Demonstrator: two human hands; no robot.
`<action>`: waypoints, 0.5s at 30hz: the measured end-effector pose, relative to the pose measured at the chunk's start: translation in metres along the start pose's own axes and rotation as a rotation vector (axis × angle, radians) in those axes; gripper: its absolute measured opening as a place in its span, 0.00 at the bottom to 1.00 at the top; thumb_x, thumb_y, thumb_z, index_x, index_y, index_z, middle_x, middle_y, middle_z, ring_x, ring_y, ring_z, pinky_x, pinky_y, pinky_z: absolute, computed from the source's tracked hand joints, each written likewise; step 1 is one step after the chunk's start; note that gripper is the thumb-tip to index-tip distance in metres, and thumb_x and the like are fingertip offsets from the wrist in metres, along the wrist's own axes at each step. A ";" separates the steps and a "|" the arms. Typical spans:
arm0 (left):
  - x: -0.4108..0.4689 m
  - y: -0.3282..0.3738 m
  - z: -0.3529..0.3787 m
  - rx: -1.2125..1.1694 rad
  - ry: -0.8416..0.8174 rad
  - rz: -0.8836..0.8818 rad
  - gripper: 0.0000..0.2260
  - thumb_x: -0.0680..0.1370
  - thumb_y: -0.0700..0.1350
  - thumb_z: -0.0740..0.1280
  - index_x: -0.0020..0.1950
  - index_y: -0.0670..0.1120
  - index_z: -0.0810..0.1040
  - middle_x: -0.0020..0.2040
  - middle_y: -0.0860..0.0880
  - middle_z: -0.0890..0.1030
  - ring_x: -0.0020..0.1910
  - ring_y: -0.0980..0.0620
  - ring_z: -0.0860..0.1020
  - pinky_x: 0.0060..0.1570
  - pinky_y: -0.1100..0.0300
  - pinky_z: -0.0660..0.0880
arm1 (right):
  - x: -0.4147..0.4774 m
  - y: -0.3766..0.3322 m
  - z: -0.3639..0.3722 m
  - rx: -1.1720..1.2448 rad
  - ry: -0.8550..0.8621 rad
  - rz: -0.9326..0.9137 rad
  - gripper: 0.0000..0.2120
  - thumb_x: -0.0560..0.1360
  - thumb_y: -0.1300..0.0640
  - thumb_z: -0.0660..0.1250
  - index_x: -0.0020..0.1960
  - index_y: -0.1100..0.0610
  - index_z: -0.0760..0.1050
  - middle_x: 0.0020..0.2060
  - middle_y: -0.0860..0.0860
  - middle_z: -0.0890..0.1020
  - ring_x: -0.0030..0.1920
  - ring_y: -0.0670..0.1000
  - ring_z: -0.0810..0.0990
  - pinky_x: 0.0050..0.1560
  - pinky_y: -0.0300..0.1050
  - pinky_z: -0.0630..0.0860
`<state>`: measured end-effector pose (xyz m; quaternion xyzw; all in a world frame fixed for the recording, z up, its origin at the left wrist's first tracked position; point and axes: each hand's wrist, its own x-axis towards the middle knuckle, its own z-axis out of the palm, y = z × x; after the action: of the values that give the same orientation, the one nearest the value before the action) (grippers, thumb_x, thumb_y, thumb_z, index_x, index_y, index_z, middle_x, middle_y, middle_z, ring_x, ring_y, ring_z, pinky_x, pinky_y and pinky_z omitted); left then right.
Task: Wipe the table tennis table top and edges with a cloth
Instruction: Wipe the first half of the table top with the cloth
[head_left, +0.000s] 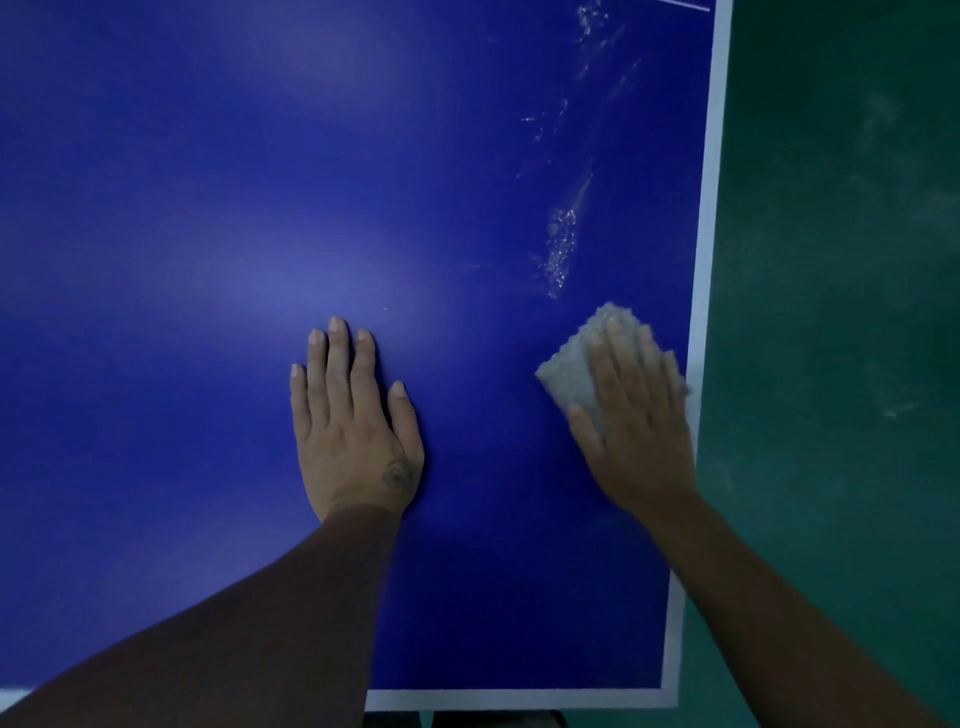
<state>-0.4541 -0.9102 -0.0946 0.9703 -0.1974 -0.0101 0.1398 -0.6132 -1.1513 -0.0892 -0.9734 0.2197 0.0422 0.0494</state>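
We see a dim, blue-tinted picture. A broad soft sheen lies on the bench (280, 296) just beyond the left hand (353, 426), with a fainter one farther up, so the light seems to fall from above. The bench darkens toward its near edge. Wet streaks (561, 244) glint white near the right side. The forearms (234, 634) read almost black, while the left hand and the right hand (636, 426) catch a little more light. A thin shadow hugs the left hand's thumb side. The floor (831, 312) is murky green. Everything looks slightly soft, and the white border line (707, 208) leans with the wide lens.
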 end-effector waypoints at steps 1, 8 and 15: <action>0.000 0.000 0.000 0.001 0.001 0.000 0.28 0.88 0.51 0.55 0.87 0.42 0.60 0.89 0.45 0.57 0.88 0.46 0.51 0.87 0.44 0.48 | 0.011 0.013 -0.003 -0.009 0.014 0.080 0.33 0.89 0.42 0.48 0.88 0.56 0.48 0.88 0.56 0.49 0.87 0.60 0.48 0.85 0.67 0.51; 0.000 0.001 0.000 0.002 0.017 -0.006 0.26 0.89 0.50 0.53 0.86 0.42 0.61 0.88 0.45 0.57 0.88 0.47 0.51 0.87 0.44 0.49 | 0.023 -0.020 -0.006 0.053 0.041 0.348 0.33 0.89 0.43 0.45 0.88 0.58 0.44 0.88 0.58 0.46 0.87 0.60 0.44 0.85 0.68 0.50; 0.000 0.000 0.004 0.002 0.047 0.008 0.25 0.89 0.47 0.54 0.86 0.40 0.63 0.88 0.43 0.59 0.88 0.45 0.54 0.86 0.43 0.51 | 0.039 -0.117 0.007 0.142 0.029 -0.183 0.33 0.90 0.42 0.52 0.88 0.59 0.51 0.88 0.54 0.51 0.88 0.56 0.47 0.87 0.61 0.49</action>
<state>-0.4543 -0.9109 -0.0982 0.9696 -0.1978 0.0134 0.1435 -0.5276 -1.0616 -0.0914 -0.9840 0.1328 0.0079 0.1186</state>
